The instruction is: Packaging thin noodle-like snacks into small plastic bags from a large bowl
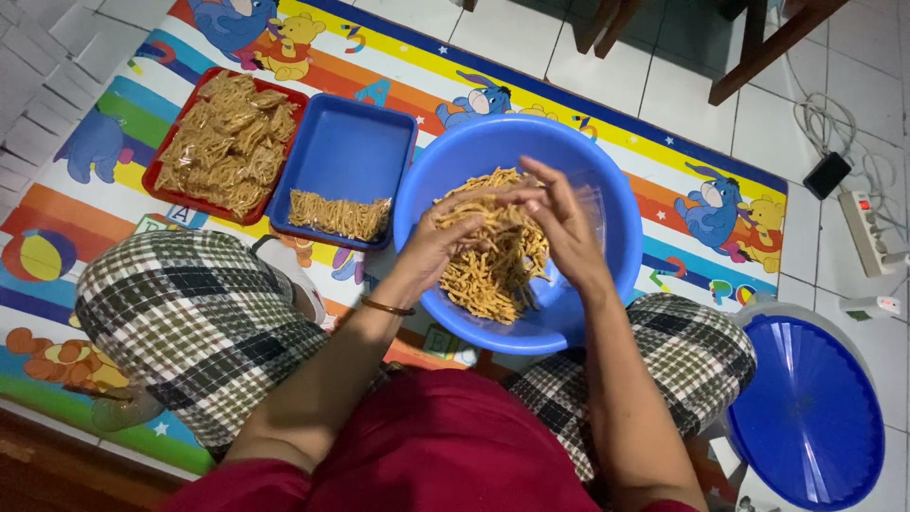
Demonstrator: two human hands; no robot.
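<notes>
A: Survey, left to right. What lies on the mat [664, 185]?

B: A red tray [156, 175] heaped with fried snack sticks, touching a blue tray [346, 142] that holds one filled clear packet [339, 215] along its near edge. Right of that, a blue basin [455, 156] with loose sticks [493, 275], set between the person's knees. Far right, a blue lid [806, 412] on a white container.

A: Grip state?

B: Left hand [441, 242] is half-closed around a bunch of sticks above the basin. Right hand [564, 223] has its fingers extended and loosely curved, touching the same bunch; a clear bag [590, 201] shows just behind it. Whether the right hand pinches the bag cannot be told.

A: Fault modes?

B: Judged from this view: the sticks look brittle, so squeezing the bunch would likely snap them. A loose bunch may shed pieces; those falling inside the basin are recoverable, those past the rim land on the mat. If the bag mouth collapses, sticks would jam or spill. The basin sits near the knees; a knee shift could tip it.
</notes>
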